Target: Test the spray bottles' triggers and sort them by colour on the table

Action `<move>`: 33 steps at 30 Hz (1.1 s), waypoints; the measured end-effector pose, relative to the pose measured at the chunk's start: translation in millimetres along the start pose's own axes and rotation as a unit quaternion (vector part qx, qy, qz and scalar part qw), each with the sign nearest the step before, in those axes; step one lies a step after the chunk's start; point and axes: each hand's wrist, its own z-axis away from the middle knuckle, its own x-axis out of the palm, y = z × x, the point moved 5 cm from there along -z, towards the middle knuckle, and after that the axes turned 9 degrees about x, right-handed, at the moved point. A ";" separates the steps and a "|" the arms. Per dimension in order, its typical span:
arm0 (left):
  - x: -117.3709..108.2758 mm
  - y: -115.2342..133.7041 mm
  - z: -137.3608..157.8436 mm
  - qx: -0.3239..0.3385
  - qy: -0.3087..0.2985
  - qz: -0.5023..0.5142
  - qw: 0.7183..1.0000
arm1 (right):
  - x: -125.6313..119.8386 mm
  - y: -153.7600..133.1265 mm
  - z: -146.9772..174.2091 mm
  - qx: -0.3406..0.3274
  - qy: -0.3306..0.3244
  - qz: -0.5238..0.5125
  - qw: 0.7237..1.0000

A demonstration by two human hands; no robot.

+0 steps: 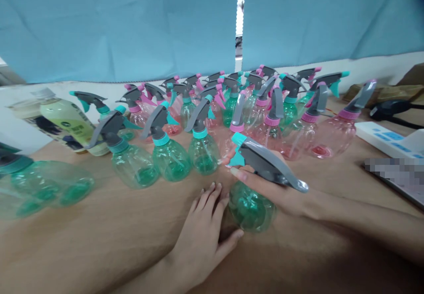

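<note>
My right hand is wrapped round the neck of a green spray bottle with a grey and turquoise trigger head. That bottle is upright or slightly tilted; I cannot tell whether its base rests on the table. Just to its left, my left hand lies with fingers stretched out over the tabletop, its thumb close to the bottle. Whether the thumb touches it is unclear. Beyond my left fingertips stand another green spray bottle, a second one and a third, all with turquoise collars.
Pink spray bottles and more green ones crowd the back of the wooden table. Two large bottles stand at the left. A white power strip, a phone-like slab and a black cabled object lie right. A blue curtain hangs behind.
</note>
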 end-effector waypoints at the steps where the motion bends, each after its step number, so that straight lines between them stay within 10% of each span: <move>1: -0.2 0.1 0.1 0.001 0.003 0.000 1.000 | -0.6 -1.1 0.3 -0.005 0.003 -0.005 1.000; 22: 0.1 -1.7 0.4 -0.008 0.010 0.014 1.000 | 3.1 5.0 1.9 0.018 -0.031 -0.039 0.999; 33: -9.4 -4.8 12.6 -0.040 0.092 0.177 0.979 | 26.7 -5.2 -1.1 -0.039 -0.002 -0.085 0.996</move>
